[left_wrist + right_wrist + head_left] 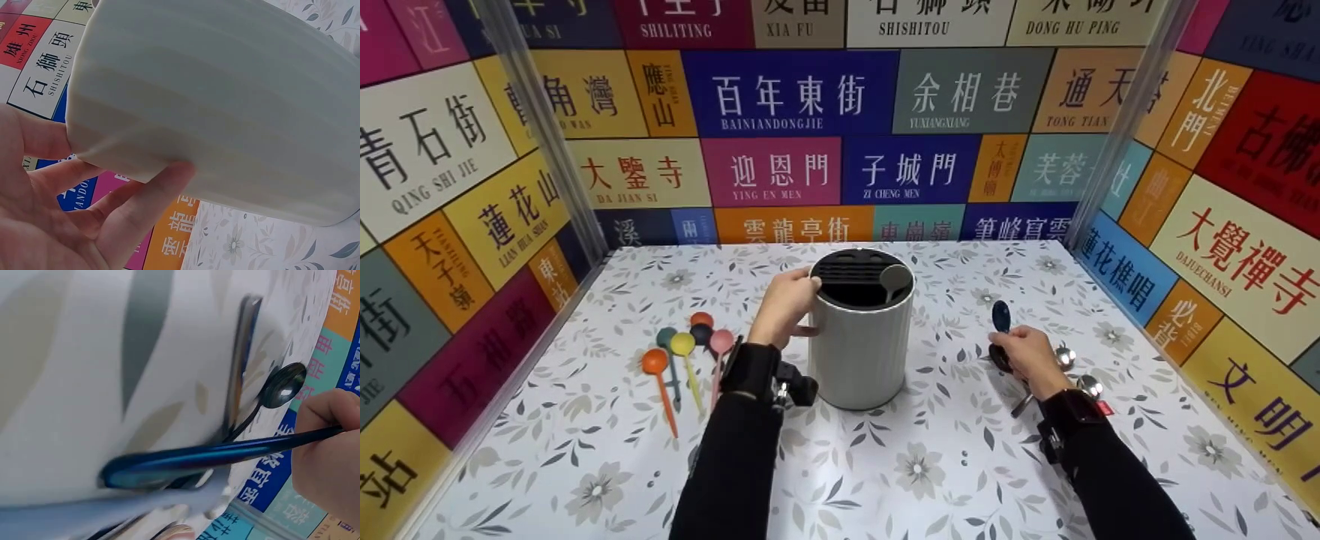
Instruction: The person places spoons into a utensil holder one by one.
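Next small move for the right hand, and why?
Probably lift the dark blue spoon toward the top of the holder. The right hand pinches that spoon off to the side, outside the holder; the left hand grips the holder near its rim, which should steady it; and a round-headed spoon already stands in its opening.

A back wall of multicoloured rectangular panels (791,94), lettered with Chinese place names and romanised spellings, rises behind a white table printed with grey leaves and flowers (952,480). Similar panelled side walls stand at left (427,142) and right (1222,262), meeting it at translucent vertical corner strips (547,127), under soft, fairly even light across the white surface.
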Demonstrator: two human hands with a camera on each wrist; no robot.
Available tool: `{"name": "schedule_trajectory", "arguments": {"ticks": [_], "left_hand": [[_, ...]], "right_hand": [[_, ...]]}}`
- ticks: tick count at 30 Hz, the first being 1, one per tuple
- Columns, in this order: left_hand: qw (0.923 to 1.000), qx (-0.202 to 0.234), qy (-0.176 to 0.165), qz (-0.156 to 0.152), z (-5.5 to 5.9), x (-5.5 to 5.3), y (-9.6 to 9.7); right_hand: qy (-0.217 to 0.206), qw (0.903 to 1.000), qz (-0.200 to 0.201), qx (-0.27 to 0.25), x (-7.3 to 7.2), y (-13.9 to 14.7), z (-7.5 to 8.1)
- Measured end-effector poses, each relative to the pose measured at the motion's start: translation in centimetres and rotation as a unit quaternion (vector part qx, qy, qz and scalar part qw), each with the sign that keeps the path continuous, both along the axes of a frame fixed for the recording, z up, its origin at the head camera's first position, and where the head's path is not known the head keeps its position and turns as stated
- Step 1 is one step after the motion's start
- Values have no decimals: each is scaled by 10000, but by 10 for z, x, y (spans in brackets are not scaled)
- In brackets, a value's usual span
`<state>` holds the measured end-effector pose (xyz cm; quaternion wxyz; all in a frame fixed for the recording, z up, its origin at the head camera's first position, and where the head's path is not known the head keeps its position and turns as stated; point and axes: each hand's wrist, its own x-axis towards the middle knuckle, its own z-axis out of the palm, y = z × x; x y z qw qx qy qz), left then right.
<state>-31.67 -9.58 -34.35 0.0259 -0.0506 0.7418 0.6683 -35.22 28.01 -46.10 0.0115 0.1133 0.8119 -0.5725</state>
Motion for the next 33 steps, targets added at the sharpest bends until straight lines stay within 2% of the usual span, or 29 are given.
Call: {"name": "schedule_trajectory", "arguments": {"ticks": [12,20,33], "left_hand": [[10000,-1,-13,-12,-1,0,0],[10000,14,2,-30,0,1,0],[9999,110,-84,-51,0,1,-1]], "right_hand": [[343,9989,312,34,0,-19,8],[674,9954,664,116,3,-30,12],[1082,9910,783,27,8,-56,16]]}}
